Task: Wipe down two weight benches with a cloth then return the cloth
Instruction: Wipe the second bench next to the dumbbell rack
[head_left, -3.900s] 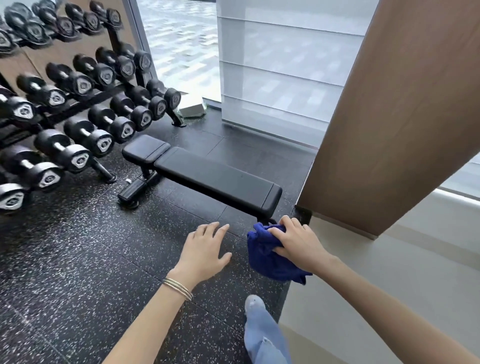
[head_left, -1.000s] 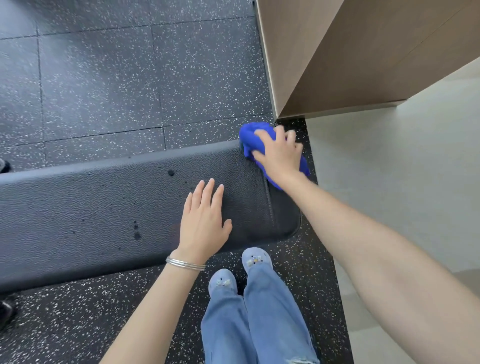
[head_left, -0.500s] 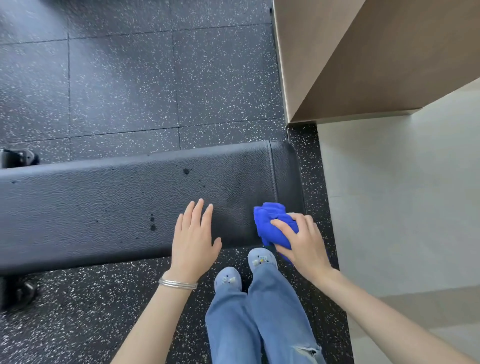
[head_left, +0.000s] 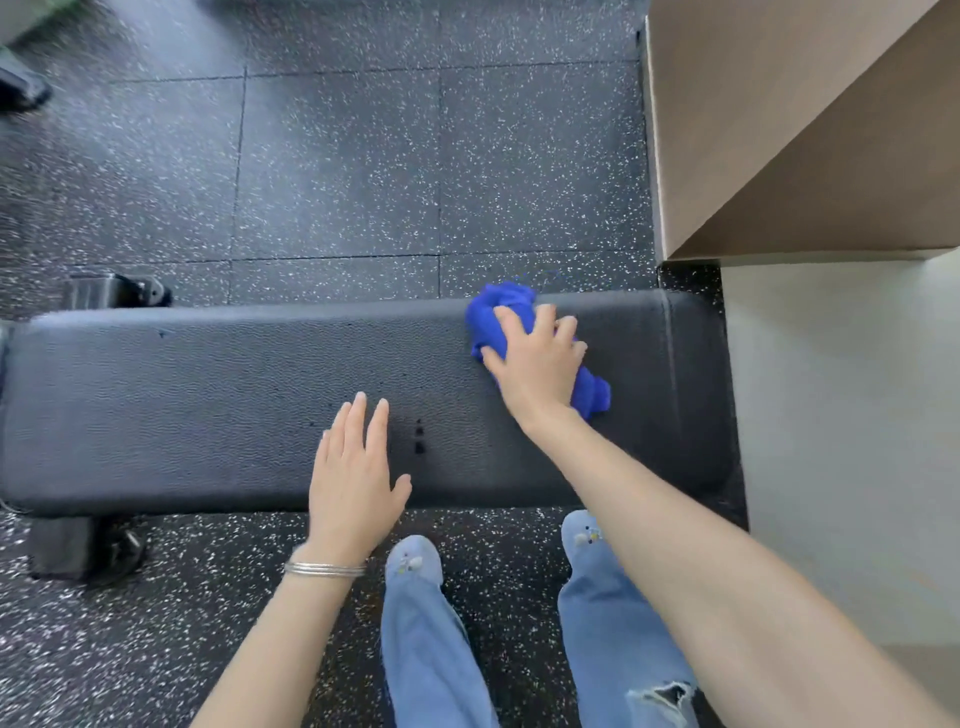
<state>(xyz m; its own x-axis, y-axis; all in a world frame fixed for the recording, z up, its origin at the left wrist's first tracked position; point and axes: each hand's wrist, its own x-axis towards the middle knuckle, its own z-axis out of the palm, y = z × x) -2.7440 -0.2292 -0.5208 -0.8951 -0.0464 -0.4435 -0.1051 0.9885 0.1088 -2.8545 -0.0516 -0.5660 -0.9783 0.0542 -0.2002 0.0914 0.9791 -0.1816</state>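
worktop (head_left: 208, 405): one, black, padded
cloth (head_left: 497, 307): one, blue (bunched), on worktop
right hand (head_left: 537, 366): grips cloth
left hand (head_left: 353, 480): flat, fingers straight

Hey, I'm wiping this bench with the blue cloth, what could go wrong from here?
1. The blue cloth is wadded up in the right hand, so each pass likely covers only a narrow strip and could leave parts of the bench unwiped.
2. The dark spots sit right beside the left hand. That hand may block the cloth, so they might get missed.
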